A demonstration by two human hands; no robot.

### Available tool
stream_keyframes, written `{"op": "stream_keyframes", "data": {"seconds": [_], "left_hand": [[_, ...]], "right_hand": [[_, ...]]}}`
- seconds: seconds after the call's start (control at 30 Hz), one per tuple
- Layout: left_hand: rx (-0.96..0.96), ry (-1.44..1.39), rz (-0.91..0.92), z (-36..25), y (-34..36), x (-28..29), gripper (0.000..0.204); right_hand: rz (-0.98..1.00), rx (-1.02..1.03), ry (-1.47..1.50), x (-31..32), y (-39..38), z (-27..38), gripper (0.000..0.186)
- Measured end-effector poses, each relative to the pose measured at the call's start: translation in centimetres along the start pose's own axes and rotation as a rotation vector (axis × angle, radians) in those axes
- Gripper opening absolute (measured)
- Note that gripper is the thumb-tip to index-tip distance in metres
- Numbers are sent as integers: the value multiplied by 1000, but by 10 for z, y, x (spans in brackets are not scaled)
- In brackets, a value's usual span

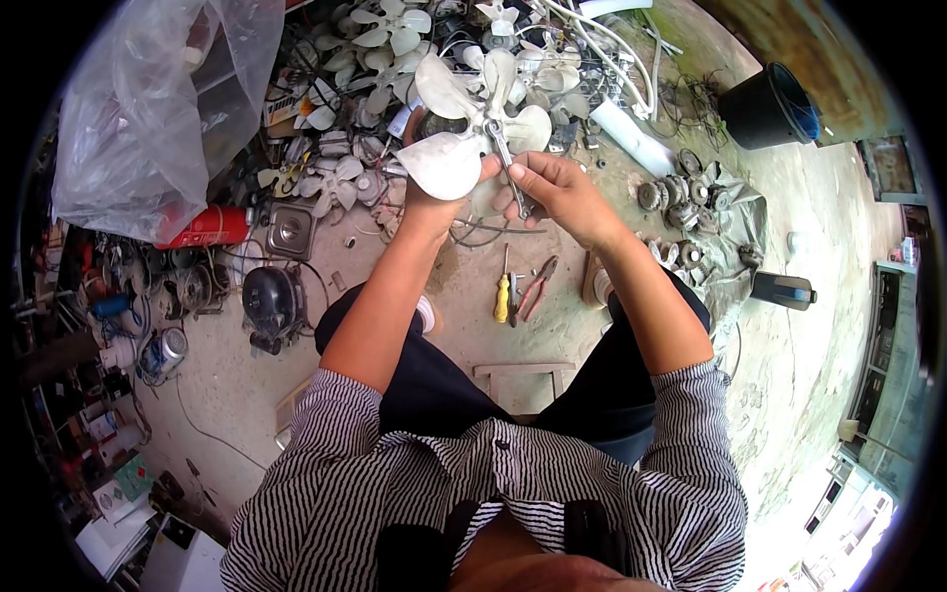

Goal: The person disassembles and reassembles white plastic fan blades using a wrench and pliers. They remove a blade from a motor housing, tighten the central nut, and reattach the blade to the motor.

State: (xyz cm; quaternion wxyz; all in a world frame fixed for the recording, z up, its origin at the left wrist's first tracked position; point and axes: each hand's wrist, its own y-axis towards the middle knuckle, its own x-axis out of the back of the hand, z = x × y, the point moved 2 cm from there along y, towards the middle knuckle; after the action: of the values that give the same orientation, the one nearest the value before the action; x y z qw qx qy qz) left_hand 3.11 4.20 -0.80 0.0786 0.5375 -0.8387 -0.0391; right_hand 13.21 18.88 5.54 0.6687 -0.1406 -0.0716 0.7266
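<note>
In front of me my left hand (434,209) holds up a white metal fan blade (442,163) by the motor behind it, which the blades mostly hide. My right hand (560,192) grips a silver wrench (504,154) between thumb and fingers. The wrench's far end sits at the hub in the middle of the blade; whether it is seated on a nut I cannot tell. On the floor below lie a yellow-handled screwdriver (502,299), a pair of red-handled pliers (538,289) and a small dark tool (514,298) between them.
Behind the blade is a heap of fan motors and blades (391,25). A plastic bag (148,128) and red cylinder (209,227) stand left, near a black compressor (273,299). Round metal parts (681,192), a white tube (633,141) and black bucket (767,107) are right.
</note>
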Motion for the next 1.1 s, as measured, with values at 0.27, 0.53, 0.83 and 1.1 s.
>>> {"op": "stream_keyframes", "data": {"seconds": [0.27, 0.53, 0.83, 1.1], "left_hand": [[149, -171, 71, -36, -7, 9, 90], [70, 93, 222, -34, -7, 15, 59], [347, -294, 57, -35, -4, 9, 45], [287, -247, 73, -40, -6, 7, 42]], "right_hand": [[-35, 48, -217, 29, 8, -9, 26], [-349, 481, -941, 45, -2, 25, 25], [-45, 41, -46, 27, -1, 9, 26], [68, -4, -28, 9, 0, 4, 26]]}}
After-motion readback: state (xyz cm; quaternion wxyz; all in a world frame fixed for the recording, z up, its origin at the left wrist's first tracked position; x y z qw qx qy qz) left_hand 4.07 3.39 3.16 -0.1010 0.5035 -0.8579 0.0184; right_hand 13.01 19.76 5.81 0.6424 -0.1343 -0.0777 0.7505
